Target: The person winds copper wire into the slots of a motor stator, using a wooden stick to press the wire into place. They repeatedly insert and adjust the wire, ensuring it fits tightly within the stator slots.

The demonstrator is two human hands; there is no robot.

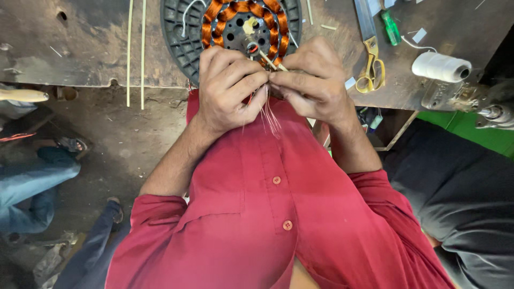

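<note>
Dark worn wood made the workbench (80, 48), and on its near edge lay the round stator (182, 37) with orange copper coils. The left hand (227, 88) and right hand (316, 80) met just below it, both closed, pinching thin wire leads (270, 115). The step seemed lead preparation; next needed careful finger work.

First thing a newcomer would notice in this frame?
Both hands, the left hand and right hand, meet at centre, pinching a bundle of thin wire strands over a red shirt. Just beyond them, at the workbench edge, lies a round black stator ringed with copper windings. Yellow-handled scissors and a white thread spool lie to the right.
</note>
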